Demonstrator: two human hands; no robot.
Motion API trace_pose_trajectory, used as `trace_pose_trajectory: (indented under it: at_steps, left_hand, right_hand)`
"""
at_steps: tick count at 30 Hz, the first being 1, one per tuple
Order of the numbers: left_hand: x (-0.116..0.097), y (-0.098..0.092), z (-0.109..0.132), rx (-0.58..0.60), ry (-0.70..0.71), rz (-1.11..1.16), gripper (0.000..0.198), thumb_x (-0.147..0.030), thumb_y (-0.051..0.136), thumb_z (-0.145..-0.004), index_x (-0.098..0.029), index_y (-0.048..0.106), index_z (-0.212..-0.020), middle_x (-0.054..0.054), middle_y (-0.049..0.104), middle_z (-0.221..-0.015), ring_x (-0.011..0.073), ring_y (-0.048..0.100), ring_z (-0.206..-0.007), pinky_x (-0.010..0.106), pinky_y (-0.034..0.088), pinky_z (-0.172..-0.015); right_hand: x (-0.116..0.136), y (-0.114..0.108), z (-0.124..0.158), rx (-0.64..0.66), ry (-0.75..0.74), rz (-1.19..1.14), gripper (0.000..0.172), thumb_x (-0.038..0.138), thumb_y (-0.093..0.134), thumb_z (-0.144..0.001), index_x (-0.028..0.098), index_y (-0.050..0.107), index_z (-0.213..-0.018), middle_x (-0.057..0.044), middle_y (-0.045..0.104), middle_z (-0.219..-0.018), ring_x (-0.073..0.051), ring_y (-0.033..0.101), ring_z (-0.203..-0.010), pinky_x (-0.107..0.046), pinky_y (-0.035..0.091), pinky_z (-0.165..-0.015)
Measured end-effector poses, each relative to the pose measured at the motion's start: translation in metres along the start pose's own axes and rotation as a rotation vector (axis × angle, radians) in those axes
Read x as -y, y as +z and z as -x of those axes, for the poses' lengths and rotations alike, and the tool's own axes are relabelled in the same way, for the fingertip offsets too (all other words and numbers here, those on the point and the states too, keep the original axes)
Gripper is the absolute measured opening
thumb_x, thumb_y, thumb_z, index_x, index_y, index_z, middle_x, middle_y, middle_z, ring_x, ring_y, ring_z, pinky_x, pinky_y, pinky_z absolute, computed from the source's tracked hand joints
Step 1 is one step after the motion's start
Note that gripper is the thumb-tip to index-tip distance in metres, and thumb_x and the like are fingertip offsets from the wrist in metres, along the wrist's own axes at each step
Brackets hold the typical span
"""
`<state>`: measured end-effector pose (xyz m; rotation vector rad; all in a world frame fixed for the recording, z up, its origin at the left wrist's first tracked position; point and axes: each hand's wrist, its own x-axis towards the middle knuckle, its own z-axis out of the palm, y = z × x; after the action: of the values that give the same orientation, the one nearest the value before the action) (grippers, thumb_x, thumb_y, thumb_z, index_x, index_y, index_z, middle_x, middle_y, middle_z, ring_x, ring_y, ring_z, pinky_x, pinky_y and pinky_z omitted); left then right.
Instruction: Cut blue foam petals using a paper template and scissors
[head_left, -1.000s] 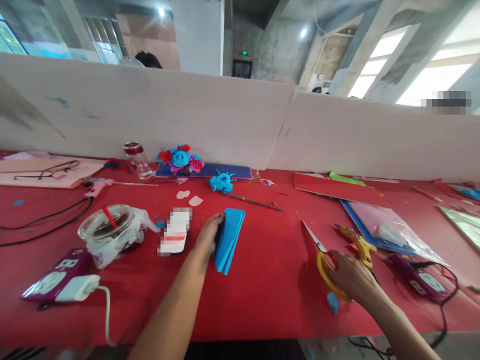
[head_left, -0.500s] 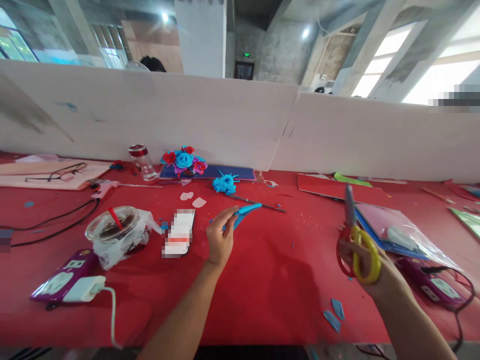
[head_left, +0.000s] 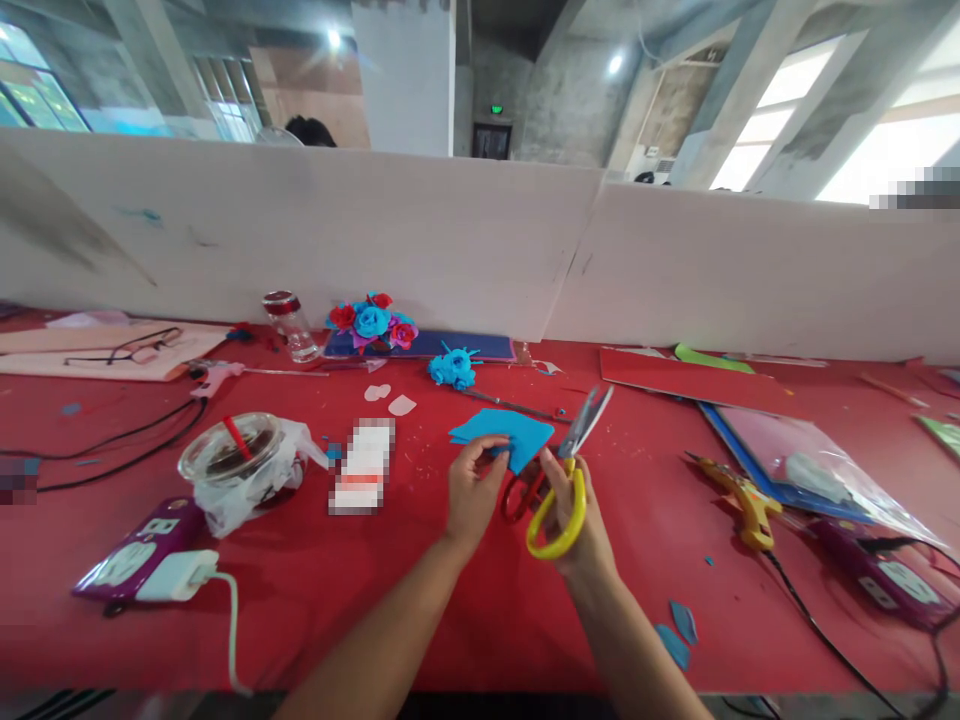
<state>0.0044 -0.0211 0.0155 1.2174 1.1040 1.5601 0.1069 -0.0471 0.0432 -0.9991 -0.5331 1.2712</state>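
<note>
My left hand pinches a folded piece of blue paper and holds it just above the red table. My right hand grips a pair of scissors with red and yellow handles. Their blades are parted and point up and to the right, right beside the paper's edge. The two hands are close together over the middle of the table.
A blue paper flower on a stick and a bunch of paper flowers lie behind. On the left are a bowl in a plastic bag, a power strip and cables. A yellow glue gun and plastic sleeve lie right. Blue scraps sit near the front edge.
My right hand lifted the scissors off the table and carried them left to the paper. My left hand raised the blue paper off the table and turned it toward the blades.
</note>
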Motion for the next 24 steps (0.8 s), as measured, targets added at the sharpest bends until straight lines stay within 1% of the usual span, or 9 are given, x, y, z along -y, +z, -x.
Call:
trace_pose_trajectory:
  at_steps: [3,5,7,10,13,15,17,20,24]
  left_hand:
    - [0.0,0.004,0.006,0.05,0.03,0.014,0.019,-0.031,0.058,-0.082,-0.021,0.064,-0.098,0.008,0.064,-0.108,0.0189,0.061,-0.098,0.031,0.048,-0.085]
    - [-0.002,0.006,0.01,-0.015,0.04,0.002,0.025,-0.034,0.061,-0.08,-0.022,0.06,-0.102,0.008,0.06,-0.112,0.0172,0.06,-0.093,0.029,0.048,-0.08]
    - [-0.005,0.007,0.011,-0.076,0.02,-0.053,0.024,-0.039,0.064,-0.077,-0.021,0.06,-0.092,0.006,0.06,-0.103,0.0152,0.058,-0.085,0.027,0.046,-0.075]
    - [-0.008,0.004,0.008,0.075,-0.153,-0.019,0.037,-0.051,0.061,-0.077,-0.018,0.054,-0.062,0.001,0.054,-0.07,0.0132,0.051,-0.068,0.025,0.04,-0.063]
    - [-0.007,0.002,0.003,0.205,-0.455,0.278,0.044,-0.06,0.062,-0.071,-0.017,0.057,-0.064,0.0,0.053,-0.064,0.0106,0.047,-0.059,0.023,0.033,-0.052]
    - [-0.005,0.003,0.001,0.168,-0.612,0.448,0.045,-0.059,0.071,-0.063,-0.016,0.059,-0.071,-0.001,0.055,-0.065,0.0091,0.048,-0.056,0.022,0.031,-0.05]
    - [-0.004,0.006,0.001,0.145,-0.687,0.539,0.045,-0.052,0.078,-0.057,-0.015,0.059,-0.073,-0.002,0.056,-0.064,0.0083,0.05,-0.053,0.021,0.033,-0.049]
    - [-0.003,0.011,0.002,0.114,-0.655,0.601,0.04,-0.042,0.082,-0.056,-0.014,0.063,-0.077,-0.001,0.062,-0.068,0.0085,0.053,-0.052,0.023,0.039,-0.05]
    - [-0.005,0.007,-0.007,-0.097,-0.615,0.634,0.023,-0.024,0.079,-0.063,-0.012,0.063,-0.075,0.002,0.066,-0.066,0.0112,0.058,-0.051,0.023,0.045,-0.049]
  right_hand:
    - [-0.001,0.012,-0.007,-0.059,-0.241,-0.072,0.049,0.018,0.081,-0.057,0.026,0.044,-0.088,0.012,0.056,-0.069,-0.007,0.06,-0.059,-0.019,0.051,-0.06]
    - [0.003,0.014,-0.014,-0.078,-0.285,-0.089,0.049,0.014,0.08,-0.057,0.026,0.042,-0.087,0.013,0.054,-0.066,-0.006,0.059,-0.057,-0.018,0.051,-0.059]
    - [0.008,0.012,-0.021,-0.087,-0.303,-0.09,0.048,0.013,0.079,-0.057,0.025,0.043,-0.087,0.013,0.055,-0.066,-0.007,0.058,-0.056,-0.019,0.051,-0.059]
    - [0.015,0.003,-0.033,-0.07,-0.277,-0.06,0.048,0.014,0.08,-0.056,0.024,0.046,-0.089,0.011,0.058,-0.067,-0.009,0.06,-0.057,-0.021,0.053,-0.058]
    - [0.024,-0.01,-0.043,-0.008,-0.161,0.041,0.054,0.016,0.082,-0.052,0.023,0.051,-0.095,0.007,0.062,-0.071,-0.012,0.063,-0.062,-0.024,0.054,-0.057]
    - [0.028,-0.019,-0.046,0.05,-0.089,0.118,0.059,0.017,0.083,-0.05,0.023,0.054,-0.1,0.006,0.063,-0.071,-0.013,0.063,-0.063,-0.024,0.053,-0.057]
    - [0.028,-0.025,-0.046,0.124,-0.048,0.167,0.059,0.017,0.084,-0.049,0.022,0.055,-0.1,0.007,0.061,-0.069,-0.013,0.062,-0.061,-0.024,0.053,-0.057]
    - [0.023,-0.024,-0.041,0.184,-0.057,0.199,0.054,0.021,0.084,-0.051,0.022,0.056,-0.097,0.007,0.06,-0.068,-0.011,0.06,-0.058,-0.023,0.051,-0.056]
    - [0.022,-0.014,-0.022,0.073,-0.076,0.152,0.05,0.03,0.082,-0.057,0.025,0.054,-0.099,0.008,0.057,-0.068,-0.006,0.051,-0.049,-0.015,0.04,-0.043]
